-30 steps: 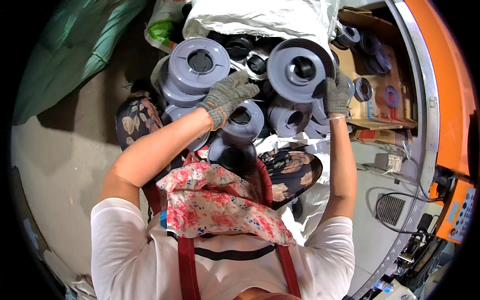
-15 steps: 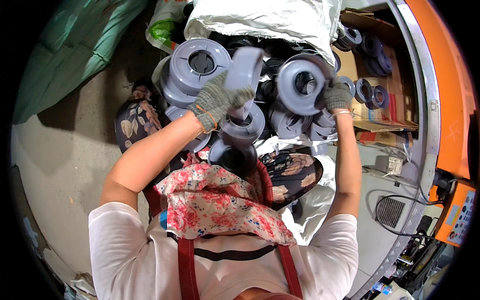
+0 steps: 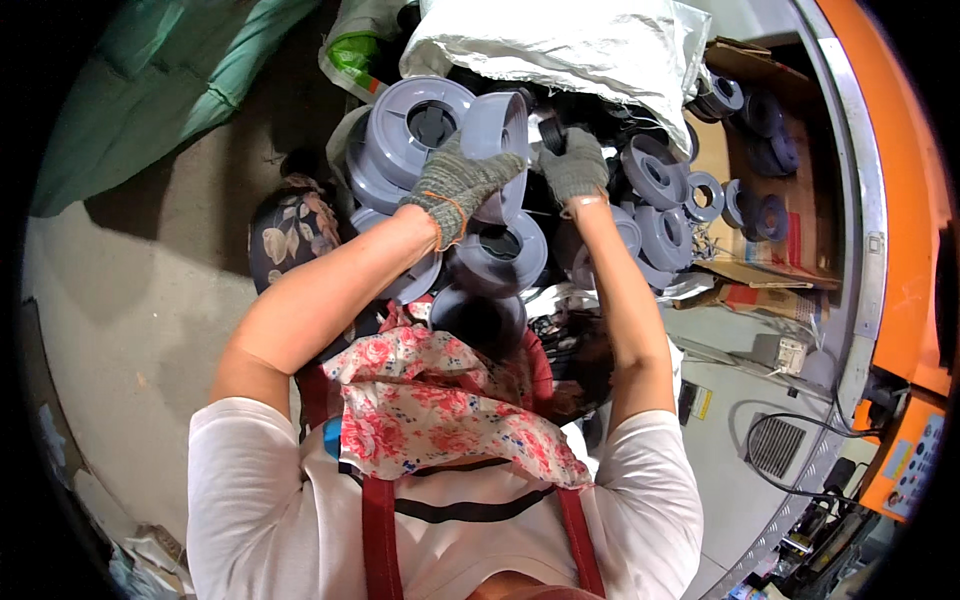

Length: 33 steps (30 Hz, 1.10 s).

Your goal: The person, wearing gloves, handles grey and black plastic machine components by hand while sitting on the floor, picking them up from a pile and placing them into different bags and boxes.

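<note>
My left hand, in a grey knitted glove, grips a grey plastic flanged ring that stands on its edge, open side toward the right. Beside it my right hand, gloved the same way, has its fingers closed on a small black ribbed ring. A big grey flanged piece with a black centre rests on a stack just left of my left hand. Below the hands lies another grey flanged piece. Several more grey rings are heaped right of my right wrist.
A white woven sack with black parts at its mouth lies at the far side. To the right, a cardboard box holds grey rings, next to an orange machine frame. A black cable loops at the lower right. Green sheeting hangs at the left.
My right hand has let go of a grey flanged ring and moved left, where it now grips the black ring. My left hand still holds its grey ring. The whole view has shifted slightly.
</note>
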### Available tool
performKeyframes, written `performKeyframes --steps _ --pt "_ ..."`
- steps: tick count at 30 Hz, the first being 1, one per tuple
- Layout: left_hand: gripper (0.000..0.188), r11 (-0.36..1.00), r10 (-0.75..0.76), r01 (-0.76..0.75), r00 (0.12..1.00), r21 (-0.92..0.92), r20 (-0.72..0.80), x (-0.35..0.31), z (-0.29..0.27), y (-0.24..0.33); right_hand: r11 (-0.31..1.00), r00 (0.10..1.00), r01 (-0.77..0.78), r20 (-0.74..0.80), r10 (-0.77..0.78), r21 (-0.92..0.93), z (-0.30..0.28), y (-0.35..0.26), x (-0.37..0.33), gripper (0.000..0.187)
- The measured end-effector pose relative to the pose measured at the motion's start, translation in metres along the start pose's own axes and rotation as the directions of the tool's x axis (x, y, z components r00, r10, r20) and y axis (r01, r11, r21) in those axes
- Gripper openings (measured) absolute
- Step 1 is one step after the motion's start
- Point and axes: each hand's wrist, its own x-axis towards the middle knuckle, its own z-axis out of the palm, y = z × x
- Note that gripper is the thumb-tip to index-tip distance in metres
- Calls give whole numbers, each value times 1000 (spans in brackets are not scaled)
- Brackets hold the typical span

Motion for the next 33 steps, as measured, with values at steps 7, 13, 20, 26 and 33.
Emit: performKeyframes --steps 7,13,20,26,33 --pt "21 838 -75 229 948 -496 310 -16 8 1 844 931 359 -83 -357 399 -73 -26 -82 41" --pt "27 905 -95 246 912 -346 400 -24 4 4 942 950 301 39 -310 146 -97 -43 -82 77" --pt "31 986 166 -129 831 -107 531 -18 -10 -11 814 816 577 73 -573 -69 -98 -38 -99 78" --pt "36 887 -229 416 773 -200 592 -25 -7 5 800 787 597 154 -597 54 -106 -35 -97 72" --pt "49 987 104 -30 873 -160 476 -36 6 10 626 831 -434 556 1 648 -93 -28 -81 57"
